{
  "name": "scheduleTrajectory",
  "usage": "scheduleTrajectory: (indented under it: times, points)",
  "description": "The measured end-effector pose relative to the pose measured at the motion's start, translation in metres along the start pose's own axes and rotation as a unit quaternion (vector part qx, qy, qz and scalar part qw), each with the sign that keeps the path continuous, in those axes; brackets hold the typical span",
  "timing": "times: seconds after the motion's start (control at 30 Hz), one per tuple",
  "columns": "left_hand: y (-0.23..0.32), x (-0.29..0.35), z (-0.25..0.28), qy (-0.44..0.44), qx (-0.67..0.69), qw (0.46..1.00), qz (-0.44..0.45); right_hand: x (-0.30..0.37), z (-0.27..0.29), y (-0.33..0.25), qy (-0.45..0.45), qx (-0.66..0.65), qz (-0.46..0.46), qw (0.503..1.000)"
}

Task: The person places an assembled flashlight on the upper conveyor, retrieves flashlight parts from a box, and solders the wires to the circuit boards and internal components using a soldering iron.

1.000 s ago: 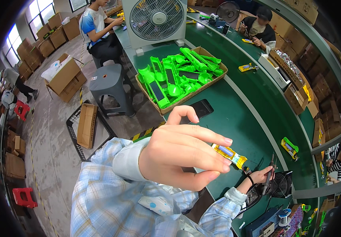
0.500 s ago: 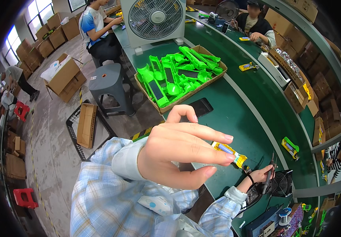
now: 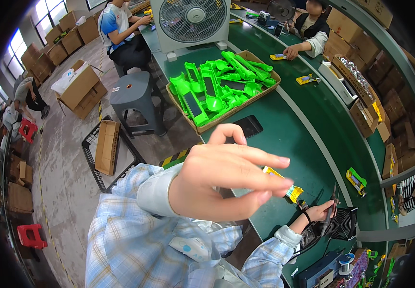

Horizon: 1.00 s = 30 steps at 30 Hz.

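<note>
- In the head view, your left hand [image 3: 226, 182] reaches to the right, its back toward the camera. Thumb and forefinger come in narrow, their tips close together; you cannot tell from here whether anything thin sits between them. The middle finger stretches out above the forefinger, and another finger is bent up.
- The yellow part [image 3: 294, 194] lies just past your left fingertips, on the table [image 3: 284, 134]. Your fingers hide some of it, and whether they touch it cannot be told.
- Your right hand [image 3: 320, 212] has its fingers closed around the soldering iron [image 3: 326, 224], which tilts, its upper end above your grip.
- The small fan [image 3: 344, 224] stands just right of your right fingers.
- Below those fingers are a blue box [image 3: 318, 271] and, beside it, a spool [image 3: 346, 259].
- Above your left fingers, a phone [image 3: 253, 125] lies flat.
- Farther above them, a carton [image 3: 241, 108] holds a heap of green parts [image 3: 214, 89], with the big fan [image 3: 195, 17] behind it.
- Up and right of your right fingers, a yellow-and-green piece [image 3: 356, 181] lies near the table's far side.
</note>
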<state>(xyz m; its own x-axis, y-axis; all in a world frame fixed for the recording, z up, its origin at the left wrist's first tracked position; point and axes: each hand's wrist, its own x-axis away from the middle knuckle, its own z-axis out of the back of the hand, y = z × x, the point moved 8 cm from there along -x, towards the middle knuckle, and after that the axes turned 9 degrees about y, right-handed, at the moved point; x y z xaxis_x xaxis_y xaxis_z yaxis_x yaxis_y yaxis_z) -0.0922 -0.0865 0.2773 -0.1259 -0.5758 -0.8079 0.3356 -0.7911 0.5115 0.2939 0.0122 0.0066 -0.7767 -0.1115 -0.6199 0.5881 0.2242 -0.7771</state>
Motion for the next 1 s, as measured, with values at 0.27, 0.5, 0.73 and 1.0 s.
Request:
scheduleTrajectory:
  times: [0.27,0.5,0.73,1.0]
  points:
    - [-0.013,-0.003,0.001,-0.01,0.119,0.99,0.069,0.003,-0.005,-0.001,0.004,-0.008,0.0,1.0]
    - [-0.071,0.004,-0.002,0.029,0.039,0.988,0.147,0.002,-0.001,-0.002,0.019,-0.008,0.002,1.0]
    - [-0.24,0.026,0.001,0.017,-0.237,0.951,0.199,-0.002,0.001,-0.004,-0.014,-0.036,-0.059,0.998]
    - [-0.381,0.046,0.044,-0.172,-0.555,0.658,0.478,-0.005,-0.001,-0.004,-0.006,-0.072,-0.062,0.995]
